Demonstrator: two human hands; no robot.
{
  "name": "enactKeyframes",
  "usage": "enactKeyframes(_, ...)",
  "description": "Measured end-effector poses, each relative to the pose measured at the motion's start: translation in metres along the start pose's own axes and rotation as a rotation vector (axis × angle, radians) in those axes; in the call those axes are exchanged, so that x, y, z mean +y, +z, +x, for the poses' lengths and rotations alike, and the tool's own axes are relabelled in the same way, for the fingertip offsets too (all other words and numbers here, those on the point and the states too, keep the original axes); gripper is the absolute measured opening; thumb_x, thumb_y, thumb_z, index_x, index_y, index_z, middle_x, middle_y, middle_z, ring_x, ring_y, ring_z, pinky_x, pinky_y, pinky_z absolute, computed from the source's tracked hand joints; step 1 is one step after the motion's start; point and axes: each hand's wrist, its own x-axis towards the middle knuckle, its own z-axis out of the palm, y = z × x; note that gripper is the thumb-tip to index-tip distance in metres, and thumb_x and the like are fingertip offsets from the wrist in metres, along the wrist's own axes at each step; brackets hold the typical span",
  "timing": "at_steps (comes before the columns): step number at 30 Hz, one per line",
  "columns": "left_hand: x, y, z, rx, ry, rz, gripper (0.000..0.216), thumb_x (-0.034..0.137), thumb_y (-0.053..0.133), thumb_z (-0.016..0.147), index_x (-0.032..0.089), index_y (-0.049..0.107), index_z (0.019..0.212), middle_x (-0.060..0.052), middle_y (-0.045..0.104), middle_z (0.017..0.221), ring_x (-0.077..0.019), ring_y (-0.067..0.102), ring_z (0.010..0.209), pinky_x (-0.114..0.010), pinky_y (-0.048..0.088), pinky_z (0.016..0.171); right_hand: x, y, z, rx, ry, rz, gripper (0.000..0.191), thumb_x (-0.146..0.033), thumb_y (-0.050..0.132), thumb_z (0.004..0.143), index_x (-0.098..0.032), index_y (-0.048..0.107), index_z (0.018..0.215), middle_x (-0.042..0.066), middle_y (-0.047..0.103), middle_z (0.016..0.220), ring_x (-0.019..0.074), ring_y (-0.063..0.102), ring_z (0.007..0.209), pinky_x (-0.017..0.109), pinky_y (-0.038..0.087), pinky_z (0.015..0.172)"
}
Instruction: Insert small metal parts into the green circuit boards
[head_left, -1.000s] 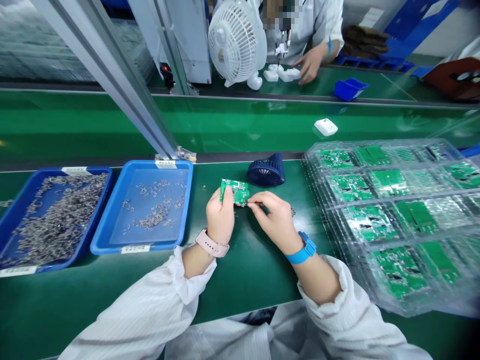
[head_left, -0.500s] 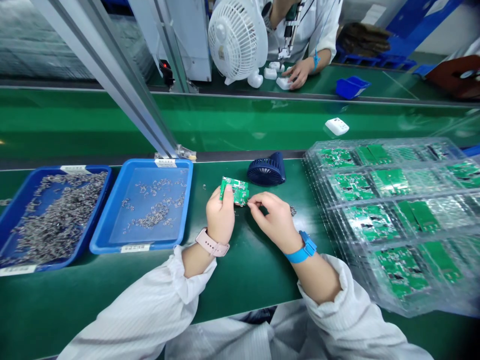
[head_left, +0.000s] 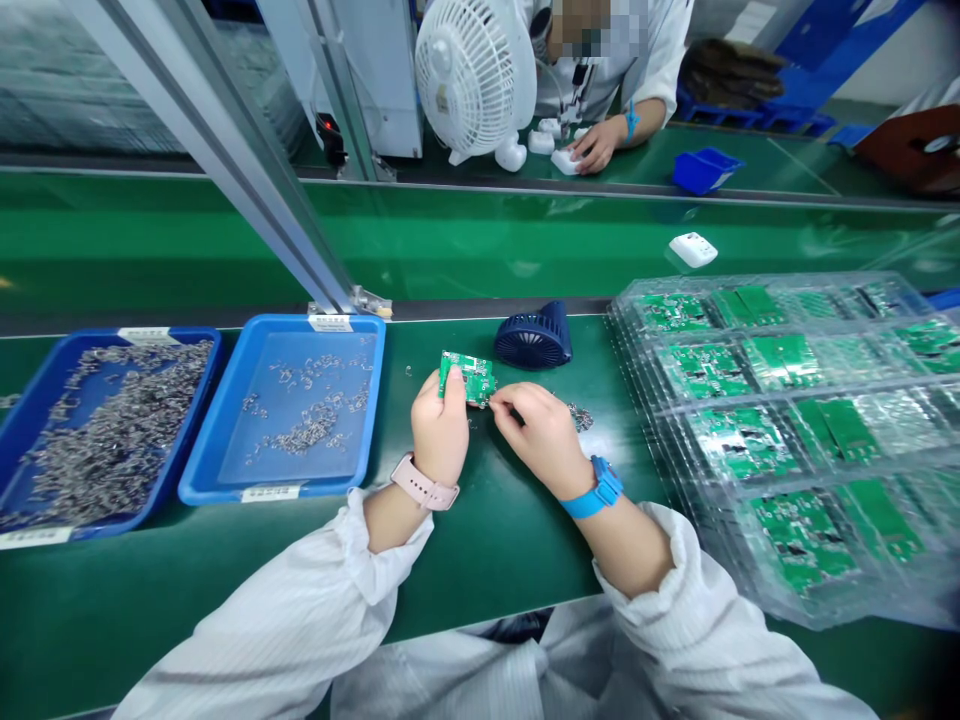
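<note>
**Mid-frame, a board pinched from both sides**

Just above frame centre, the left hand [head_left: 440, 425] grips the board [head_left: 469, 375] by its left edge, thumb in front and fingers behind. The green face tilts up toward the camera, probably so that its parts lie in plain sight. The right hand [head_left: 544, 435] meets the board's lower right corner with thumb and forefinger pressed together. Whether a small piece sits between them is too small to tell. Both hands hang low over the mat [head_left: 510, 540], which likely steadies such fine work.

Just right of the right hand lies a little heap of metal bits [head_left: 579, 415], near enough for a short reach. At left of the frame, the pale tray [head_left: 225, 492] and the dark tray [head_left: 202, 332] hold more such bits, beside the left arm. At right, a stack of clear trays [head_left: 652, 420] holds further boards, each in its own pocket. A navy fan [head_left: 534, 338] lies just behind the board. At the top, beyond the belt [head_left: 450, 245], a co-worker's hand [head_left: 596, 148] rests on a white part [head_left: 564, 160].
</note>
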Motion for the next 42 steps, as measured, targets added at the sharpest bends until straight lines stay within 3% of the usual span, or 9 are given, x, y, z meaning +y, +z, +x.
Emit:
enactKeyframes(8, -0.001, 0.001, -0.002, -0.021, -0.045, -0.081, 0.038, 0.047, 0.046, 0.095, 0.018, 0.067, 0.082, -0.005, 0.069, 0.085, -0.0184, 0.062, 0.081, -0.03, 0.046, 0.077, -0.001, -0.009, 0.001, 0.051, 0.189, 0.265, 0.009, -0.021, 0.059, 0.09, -0.022, 0.064, 0.098, 0.003, 0.068, 0.089, 0.0159, 0.065, 0.08, 0.029, 0.053, 0.075)
enactKeyframes(11, -0.006, 0.0, -0.006, -0.086, 0.046, -0.125, 0.039, 0.048, 0.045, 0.095, 0.018, 0.07, 0.096, -0.006, 0.071, 0.098, -0.0201, 0.063, 0.091, -0.032, 0.047, 0.086, -0.002, -0.011, 0.006, 0.047, 0.295, 0.479, 0.032, -0.022, 0.063, 0.087, -0.022, 0.058, 0.119, 0.003, 0.065, 0.094, 0.0137, 0.064, 0.074, 0.027, 0.054, 0.068)
enactKeyframes(14, -0.012, -0.004, -0.011, -0.215, 0.232, -0.125, 0.038, 0.047, 0.045, 0.095, 0.019, 0.071, 0.1, -0.007, 0.07, 0.107, -0.0227, 0.061, 0.103, -0.035, 0.044, 0.096, -0.013, -0.022, 0.004, 0.132, 0.296, 0.495, 0.029, -0.018, 0.06, 0.086, -0.023, 0.061, 0.115, 0.002, 0.064, 0.091, 0.0129, 0.062, 0.072, 0.026, 0.054, 0.067)
enactKeyframes(19, -0.014, -0.008, -0.007, -0.571, 0.465, -0.177, 0.054, 0.057, 0.033, 0.096, 0.019, 0.07, 0.107, -0.01, 0.065, 0.114, -0.0259, 0.057, 0.107, -0.038, 0.043, 0.095, -0.051, -0.081, -0.034, 0.279, 0.167, 0.137, 0.03, -0.012, 0.057, 0.087, -0.025, 0.059, 0.114, 0.002, 0.065, 0.09, 0.0157, 0.062, 0.079, 0.03, 0.052, 0.074)
enactKeyframes(23, -0.007, -0.007, -0.006, -0.553, 0.308, -0.177, 0.048, 0.048, 0.029, 0.099, 0.02, 0.069, 0.1, -0.008, 0.064, 0.109, -0.021, 0.058, 0.093, -0.033, 0.045, 0.081, -0.063, -0.167, -0.084, 0.258, 0.152, -0.194, 0.025, -0.01, 0.059, 0.087, -0.025, 0.06, 0.106, 0.002, 0.069, 0.095, 0.0178, 0.065, 0.089, 0.031, 0.052, 0.08)
enactKeyframes(28, -0.005, -0.004, -0.007, -0.507, 0.109, -0.127, 0.047, 0.051, 0.033, 0.097, 0.019, 0.068, 0.095, -0.007, 0.065, 0.105, -0.0205, 0.057, 0.089, -0.033, 0.043, 0.078, -0.011, -0.287, -0.135, 0.327, 0.442, -0.716, 0.015, -0.026, 0.059, 0.089, -0.022, 0.066, 0.101, 0.005, 0.071, 0.091, 0.02, 0.066, 0.079, 0.033, 0.053, 0.074)
enactKeyframes(31, -0.005, -0.003, -0.005, -0.495, 0.077, -0.125, 0.048, 0.053, 0.034, 0.096, 0.019, 0.068, 0.094, -0.007, 0.065, 0.103, -0.0207, 0.057, 0.088, -0.033, 0.043, 0.078, 0.033, -0.333, -0.156, 0.177, 0.503, -0.922, 0.019, -0.027, 0.053, 0.09, -0.019, 0.068, 0.096, 0.008, 0.072, 0.092, 0.0238, 0.066, 0.082, 0.036, 0.052, 0.075)
enactKeyframes(36, -0.005, -0.003, -0.004, -0.478, 0.046, -0.122, 0.048, 0.055, 0.035, 0.094, 0.019, 0.067, 0.093, -0.007, 0.065, 0.101, -0.0208, 0.056, 0.088, -0.033, 0.042, 0.078, 0.08, -0.352, -0.166, -0.015, 0.582, -1.105, 0.023, -0.02, 0.049, 0.089, -0.02, 0.071, 0.095, 0.008, 0.074, 0.094, 0.0245, 0.067, 0.087, 0.032, 0.05, 0.073)
enactKeyframes(42, -0.003, -0.004, -0.005, -0.466, 0.015, -0.114, 0.048, 0.056, 0.037, 0.093, 0.019, 0.067, 0.094, -0.007, 0.065, 0.102, -0.021, 0.055, 0.088, -0.033, 0.042, 0.078, 0.096, -0.347, -0.156, -0.205, 0.584, -1.055, 0.028, -0.015, 0.046, 0.088, -0.021, 0.072, 0.097, 0.007, 0.073, 0.097, 0.0222, 0.068, 0.086, 0.03, 0.05, 0.074)
